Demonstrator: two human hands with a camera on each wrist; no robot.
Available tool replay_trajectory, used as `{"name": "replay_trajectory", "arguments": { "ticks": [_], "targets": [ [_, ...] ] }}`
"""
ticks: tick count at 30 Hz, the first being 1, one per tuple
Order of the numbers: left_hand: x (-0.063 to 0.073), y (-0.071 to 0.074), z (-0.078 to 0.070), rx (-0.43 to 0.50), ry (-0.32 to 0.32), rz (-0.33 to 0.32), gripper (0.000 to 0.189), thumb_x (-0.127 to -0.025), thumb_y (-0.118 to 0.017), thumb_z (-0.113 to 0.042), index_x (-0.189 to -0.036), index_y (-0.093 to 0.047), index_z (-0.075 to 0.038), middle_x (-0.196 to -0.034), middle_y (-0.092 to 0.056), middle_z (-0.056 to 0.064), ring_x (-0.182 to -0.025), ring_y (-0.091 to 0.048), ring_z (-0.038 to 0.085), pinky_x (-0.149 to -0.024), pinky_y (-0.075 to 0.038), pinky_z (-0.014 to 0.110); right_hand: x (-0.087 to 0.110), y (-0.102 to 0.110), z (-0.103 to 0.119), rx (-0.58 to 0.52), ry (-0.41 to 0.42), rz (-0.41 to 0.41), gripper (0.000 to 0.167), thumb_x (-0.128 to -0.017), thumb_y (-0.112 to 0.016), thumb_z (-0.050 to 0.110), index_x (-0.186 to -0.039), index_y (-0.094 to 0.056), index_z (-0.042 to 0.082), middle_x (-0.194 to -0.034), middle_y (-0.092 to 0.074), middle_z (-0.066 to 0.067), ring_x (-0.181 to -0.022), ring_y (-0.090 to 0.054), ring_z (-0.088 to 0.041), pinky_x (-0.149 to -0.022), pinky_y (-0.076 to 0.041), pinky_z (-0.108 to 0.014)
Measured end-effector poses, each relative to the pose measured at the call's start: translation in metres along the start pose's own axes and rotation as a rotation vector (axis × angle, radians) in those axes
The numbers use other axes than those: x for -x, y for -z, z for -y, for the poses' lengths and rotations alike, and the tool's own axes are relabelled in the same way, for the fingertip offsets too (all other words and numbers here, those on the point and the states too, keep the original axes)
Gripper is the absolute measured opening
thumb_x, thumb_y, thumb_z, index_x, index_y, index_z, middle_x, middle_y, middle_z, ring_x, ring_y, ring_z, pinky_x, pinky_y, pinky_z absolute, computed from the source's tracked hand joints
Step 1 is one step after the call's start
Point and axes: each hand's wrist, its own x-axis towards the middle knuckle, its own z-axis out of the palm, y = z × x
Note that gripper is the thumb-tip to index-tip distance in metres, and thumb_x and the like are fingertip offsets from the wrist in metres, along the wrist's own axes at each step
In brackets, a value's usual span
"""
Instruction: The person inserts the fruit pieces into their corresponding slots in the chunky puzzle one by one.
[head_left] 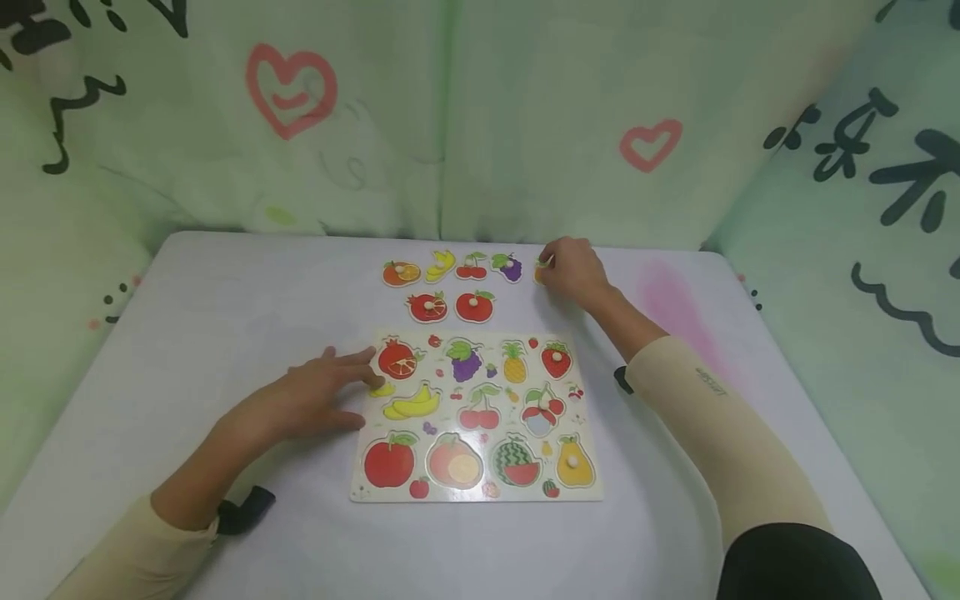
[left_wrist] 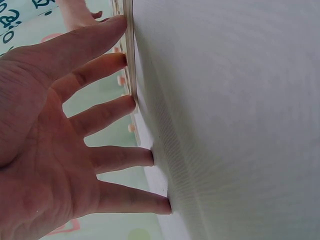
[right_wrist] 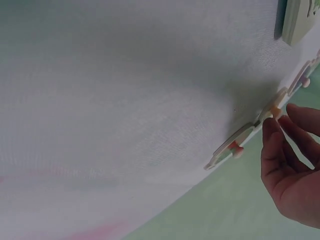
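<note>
A fruit knob-puzzle board [head_left: 480,337] lies flat on the white table. My left hand [head_left: 318,396] is spread at its left edge, fingertips touching the board. The left wrist view shows this left hand [left_wrist: 55,140] with straight fingers, some against the board's edge [left_wrist: 130,55] and two on the table. At the table's far side my right hand [head_left: 573,271] pinches the knob of a yellow-orange fruit puzzle piece [head_left: 538,273], mostly hidden by the fingers. In the right wrist view, thumb and fingers of the right hand [right_wrist: 290,165] close round its knob, with the piece [right_wrist: 270,110] at the table surface.
Behind the board lie orange [head_left: 401,273], banana [head_left: 439,266], cherry [head_left: 472,267], grape [head_left: 507,267], pomegranate [head_left: 427,308] and apple [head_left: 475,307] pieces. A further knobbed piece [right_wrist: 227,147] lies beside the right hand. Strawberry [head_left: 557,360] and pear [head_left: 574,464] pieces sit in the board. A curtain [head_left: 487,183] hangs behind the table.
</note>
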Motion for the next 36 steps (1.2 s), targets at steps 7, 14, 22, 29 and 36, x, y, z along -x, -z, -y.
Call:
{"name": "replay_trajectory", "arguments": {
  "ticks": [7,14,22,29,36],
  "targets": [
    [0.001,0.0,-0.001,-0.006,-0.007,-0.005,0.05,-0.085,-0.086,-0.025,-0.132,-0.069,-0.024,-0.165,-0.042,0.012,-0.149,-0.03,0.06,-0.101,-0.032,0.088,-0.004,-0.003,0.002,0.014,-0.005,0.021,0.024,-0.098,-0.066,0.01,-0.118,-0.075,-0.001,-0.116,-0.072,-0.021,-0.1,-0.063,-0.032,-0.089,-0.058,-0.044],
    [0.0,-0.001,-0.001,-0.015,-0.014,-0.018,0.05,-0.085,-0.087,-0.025,-0.131,-0.07,-0.024,-0.165,-0.043,0.013,-0.148,-0.031,0.061,-0.1,-0.032,0.089,-0.003,-0.002,-0.001,0.0,-0.003,0.018,0.023,-0.099,-0.067,0.009,-0.117,-0.075,-0.001,-0.116,-0.072,-0.019,-0.101,-0.06,-0.031,-0.09,-0.058,-0.044],
    [0.0,-0.002,0.001,-0.029,-0.013,-0.019,0.051,-0.084,-0.087,-0.026,-0.133,-0.069,-0.024,-0.165,-0.043,0.013,-0.148,-0.032,0.06,-0.1,-0.034,0.087,0.002,0.001,0.001,-0.013,0.002,0.015,0.024,-0.098,-0.068,0.009,-0.118,-0.076,0.0,-0.115,-0.072,-0.018,-0.101,-0.059,-0.03,-0.091,-0.058,-0.043],
    [0.001,-0.002,0.001,-0.038,-0.007,-0.019,0.052,-0.084,-0.088,-0.028,-0.133,-0.069,-0.025,-0.165,-0.043,0.013,-0.148,-0.032,0.06,-0.101,-0.033,0.088,0.025,0.003,0.005,0.003,0.092,0.009,0.023,-0.095,-0.07,0.008,-0.115,-0.077,0.0,-0.112,-0.075,-0.018,-0.093,-0.06,-0.029,-0.084,-0.058,-0.04],
    [0.0,-0.002,0.0,-0.032,-0.011,-0.016,0.051,-0.085,-0.087,-0.028,-0.132,-0.069,-0.026,-0.165,-0.043,0.013,-0.148,-0.03,0.061,-0.103,-0.032,0.087,0.052,0.001,0.014,0.023,0.169,0.026,0.022,-0.095,-0.07,0.01,-0.113,-0.078,0.002,-0.106,-0.076,-0.015,-0.094,-0.061,-0.028,-0.084,-0.059,-0.038]
  ]
}}
